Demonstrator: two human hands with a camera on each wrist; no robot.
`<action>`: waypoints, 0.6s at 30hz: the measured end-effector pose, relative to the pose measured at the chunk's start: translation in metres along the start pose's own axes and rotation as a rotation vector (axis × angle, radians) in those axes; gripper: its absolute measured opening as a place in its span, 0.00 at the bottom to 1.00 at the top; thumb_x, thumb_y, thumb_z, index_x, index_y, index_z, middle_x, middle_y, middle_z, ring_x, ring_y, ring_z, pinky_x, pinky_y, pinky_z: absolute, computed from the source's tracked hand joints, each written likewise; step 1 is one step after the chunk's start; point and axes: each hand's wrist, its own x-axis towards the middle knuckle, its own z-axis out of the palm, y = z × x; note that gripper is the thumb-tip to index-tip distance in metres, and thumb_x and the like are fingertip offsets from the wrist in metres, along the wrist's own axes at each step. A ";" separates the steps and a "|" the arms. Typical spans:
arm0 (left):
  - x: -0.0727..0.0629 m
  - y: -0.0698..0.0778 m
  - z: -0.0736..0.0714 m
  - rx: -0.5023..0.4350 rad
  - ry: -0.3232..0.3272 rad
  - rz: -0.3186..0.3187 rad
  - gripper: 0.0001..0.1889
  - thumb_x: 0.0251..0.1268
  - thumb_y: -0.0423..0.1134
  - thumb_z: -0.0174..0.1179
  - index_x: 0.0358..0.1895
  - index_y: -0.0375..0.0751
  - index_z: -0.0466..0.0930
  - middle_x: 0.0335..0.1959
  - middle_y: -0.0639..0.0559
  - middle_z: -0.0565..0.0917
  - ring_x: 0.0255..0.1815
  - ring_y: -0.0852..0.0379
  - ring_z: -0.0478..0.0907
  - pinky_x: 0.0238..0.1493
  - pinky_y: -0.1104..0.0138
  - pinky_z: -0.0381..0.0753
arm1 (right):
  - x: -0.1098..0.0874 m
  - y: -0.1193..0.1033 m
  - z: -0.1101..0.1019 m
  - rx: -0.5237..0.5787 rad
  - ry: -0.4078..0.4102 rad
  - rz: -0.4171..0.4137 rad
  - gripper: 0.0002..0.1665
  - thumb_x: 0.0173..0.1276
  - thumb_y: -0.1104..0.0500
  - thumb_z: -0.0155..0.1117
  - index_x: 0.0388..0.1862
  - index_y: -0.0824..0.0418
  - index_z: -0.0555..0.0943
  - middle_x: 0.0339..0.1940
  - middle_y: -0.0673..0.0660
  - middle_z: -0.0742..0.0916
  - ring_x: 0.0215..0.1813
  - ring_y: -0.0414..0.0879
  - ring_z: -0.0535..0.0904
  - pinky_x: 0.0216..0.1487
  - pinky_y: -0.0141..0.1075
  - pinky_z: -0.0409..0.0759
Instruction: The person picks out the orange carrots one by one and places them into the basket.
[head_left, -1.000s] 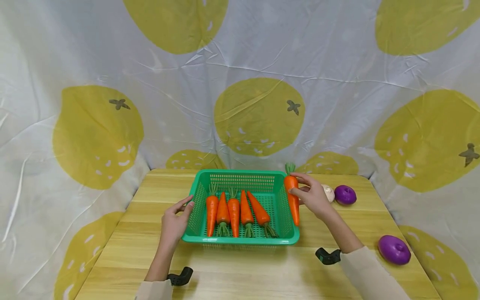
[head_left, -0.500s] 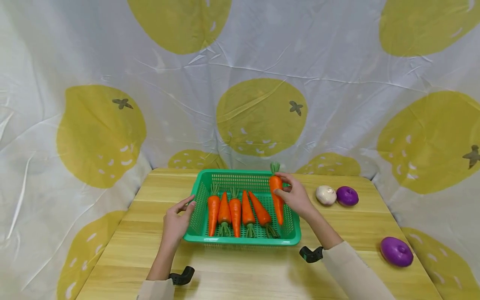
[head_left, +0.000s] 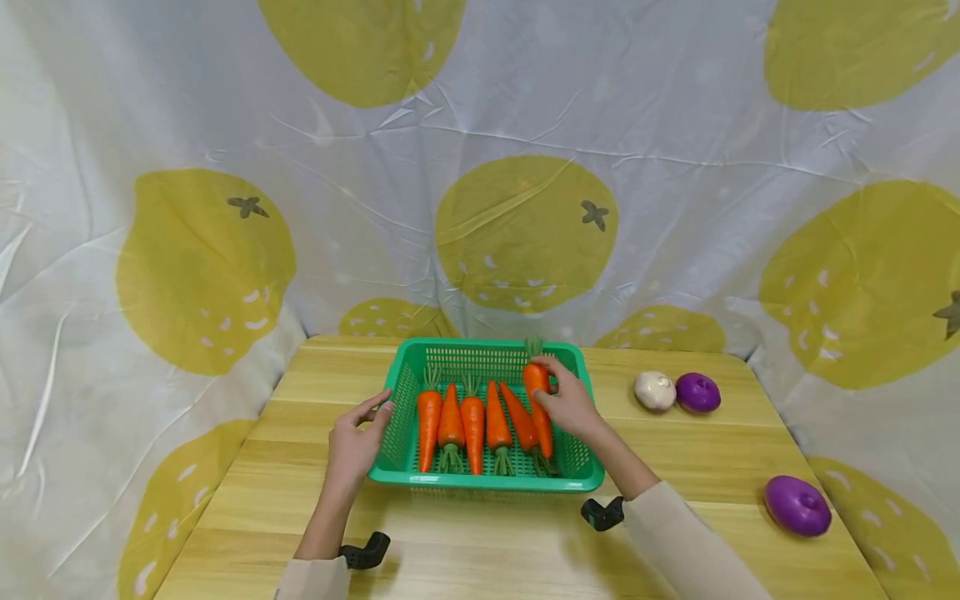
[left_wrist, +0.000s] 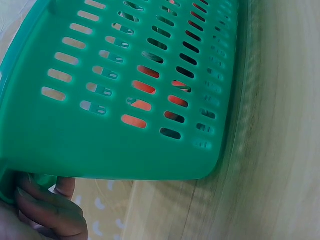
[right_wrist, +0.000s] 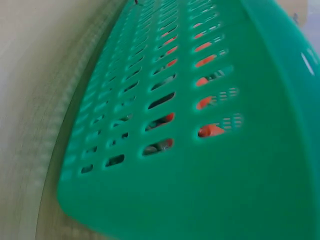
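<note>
In the head view my right hand [head_left: 567,406] pinches an orange carrot [head_left: 536,381] with green stems at its far end. It holds the carrot inside the right part of a green slotted basket [head_left: 487,483], overlapping the rightmost of the carrots there. Several more carrots [head_left: 472,421] lie side by side in the basket, tops pointing both ways. At the basket's left end, my left hand [head_left: 352,446] holds the rim; its fingers [left_wrist: 55,212] curl at the rim in the left wrist view. The basket's wall [right_wrist: 225,185] fills most of the right wrist view, hiding the right hand.
Right of the basket, a white bulb [head_left: 655,391] sits beside a purple onion [head_left: 698,392]. Another purple onion [head_left: 797,505] lies nearer the right edge of the wooden table [head_left: 480,550]. A lemon-print cloth [head_left: 360,250] hangs behind and around the table.
My right hand has carried the carrot leftward from over the basket's right rim, then down into the basket near the other carrots. My left hand stays at the left rim.
</note>
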 end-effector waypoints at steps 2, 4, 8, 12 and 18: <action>0.000 0.000 0.000 0.008 -0.001 0.003 0.20 0.74 0.55 0.62 0.64 0.60 0.84 0.45 0.40 0.86 0.17 0.61 0.62 0.19 0.70 0.61 | 0.001 0.001 0.003 -0.021 -0.001 0.005 0.33 0.74 0.65 0.60 0.77 0.54 0.69 0.71 0.66 0.77 0.51 0.59 0.84 0.35 0.42 0.86; 0.000 0.001 0.000 0.009 0.001 0.002 0.19 0.74 0.55 0.63 0.64 0.60 0.84 0.45 0.41 0.86 0.19 0.60 0.63 0.21 0.69 0.63 | 0.002 0.002 0.005 -0.046 -0.004 0.011 0.33 0.74 0.65 0.61 0.77 0.54 0.69 0.68 0.66 0.78 0.48 0.57 0.85 0.34 0.40 0.85; -0.001 0.002 0.000 0.012 -0.005 0.004 0.19 0.74 0.55 0.62 0.64 0.61 0.84 0.45 0.40 0.86 0.18 0.60 0.63 0.21 0.69 0.63 | 0.004 0.005 0.008 -0.092 -0.009 0.016 0.33 0.73 0.67 0.61 0.75 0.54 0.70 0.64 0.67 0.81 0.38 0.51 0.83 0.30 0.39 0.81; -0.002 0.002 0.000 0.012 -0.015 0.004 0.19 0.74 0.55 0.62 0.64 0.61 0.84 0.46 0.39 0.85 0.14 0.64 0.59 0.18 0.70 0.60 | 0.004 0.006 0.011 -0.125 -0.016 0.029 0.33 0.72 0.67 0.62 0.75 0.54 0.71 0.63 0.67 0.82 0.32 0.48 0.81 0.28 0.38 0.79; -0.002 0.002 -0.001 0.022 -0.010 0.004 0.20 0.74 0.56 0.61 0.65 0.62 0.83 0.46 0.40 0.86 0.20 0.60 0.65 0.21 0.68 0.64 | 0.004 0.008 0.014 -0.179 -0.047 0.058 0.32 0.70 0.67 0.61 0.74 0.56 0.72 0.63 0.66 0.82 0.38 0.51 0.82 0.31 0.39 0.81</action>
